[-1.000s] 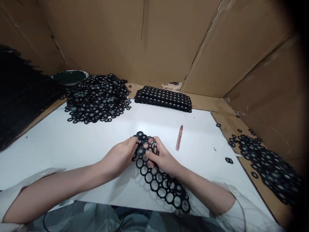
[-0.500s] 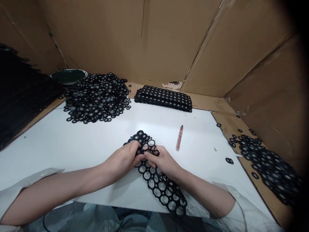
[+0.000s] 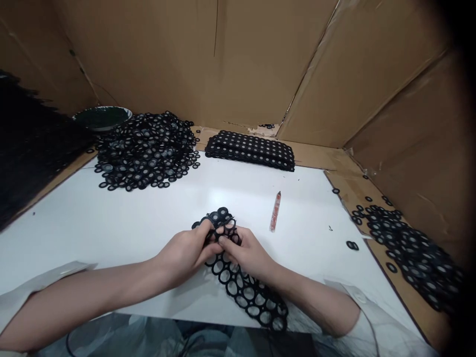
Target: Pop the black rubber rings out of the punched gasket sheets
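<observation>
A black perforated sheet (image 3: 241,293) is lying slantwise at the near middle of the bench (image 3: 148,223), its far end bunching up between the two hands and its near end reaching the bench's front edge. Along the near part, rows of wide round holes are showing; at the far end, dark rings with smaller pale centres are sitting close together. The left hand (image 3: 184,249) is gripping the bunched end from its left side, thumb and fingers closing on it. The right hand (image 3: 250,252) is gripping the same end from the right, its thumb pressing near the left hand's thumb, while the rest of the sheet is trailing beneath it. Exactly what lies between the fingertips is hiding from view.

Beyond the right hand, a slim red pointed tool (image 3: 275,213) is lying on the white surface, its dark tip pointing away. Farther back, a stack of dotted black sheets (image 3: 249,150) is resting by the cardboard wall (image 3: 167,59). To its left, a large heap of black rings (image 3: 143,153) is spreading beside a pale-rimmed bowl (image 3: 102,129). On the right, another ring pile (image 3: 412,253) is covering part of the cardboard border.
</observation>
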